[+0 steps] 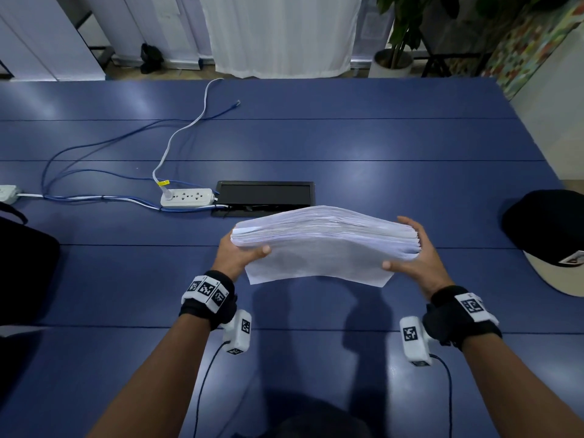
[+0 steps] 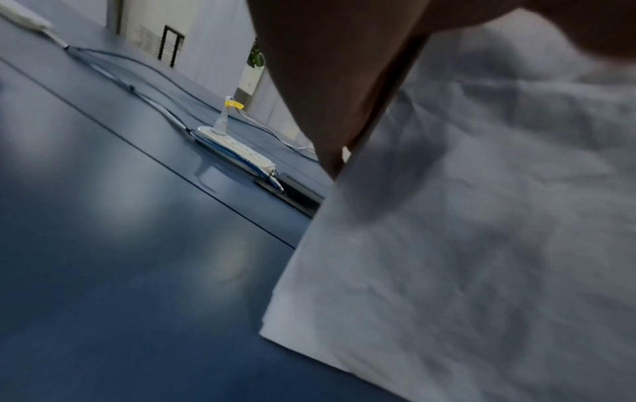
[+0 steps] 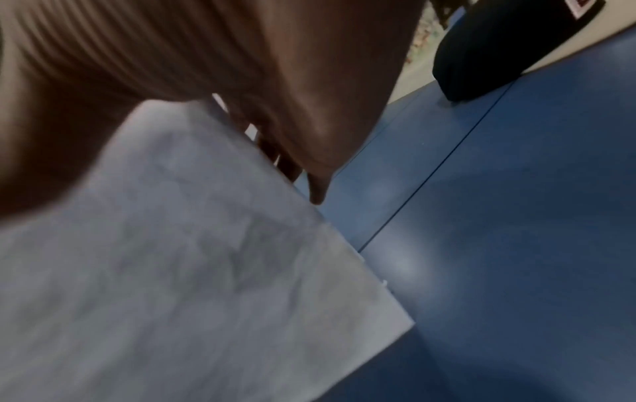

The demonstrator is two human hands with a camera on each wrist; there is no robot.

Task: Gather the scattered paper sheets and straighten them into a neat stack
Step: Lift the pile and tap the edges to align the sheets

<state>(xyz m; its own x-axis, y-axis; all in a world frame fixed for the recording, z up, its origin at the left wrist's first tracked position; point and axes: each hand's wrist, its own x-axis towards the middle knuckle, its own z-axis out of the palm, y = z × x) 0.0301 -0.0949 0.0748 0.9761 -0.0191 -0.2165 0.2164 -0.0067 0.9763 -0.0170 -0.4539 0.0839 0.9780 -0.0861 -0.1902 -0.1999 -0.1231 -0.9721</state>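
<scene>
A thick stack of white paper sheets [image 1: 322, 245] is held up on edge above the blue table [image 1: 379, 153], its top edges fanned and bowed upward. My left hand [image 1: 240, 251] grips the stack's left end, thumb on the near face. At the right end my right hand [image 1: 410, 248] grips it, thumb in front and fingers behind. The left wrist view shows the paper stack [image 2: 464, 244] close up beside my fingers [image 2: 330, 108]. In the right wrist view the stack [image 3: 189, 258] fills the lower left under my fingers [image 3: 309, 136]. The sheets' lower edge hangs above the table.
A white power strip [image 1: 186, 197] with blue and white cables lies left of a black cable hatch [image 1: 265, 197] behind the stack. A black cap [image 1: 546, 235] sits at the right edge, a black bag [image 1: 22, 270] at the left. A potted plant [image 1: 398, 42] stands beyond the table.
</scene>
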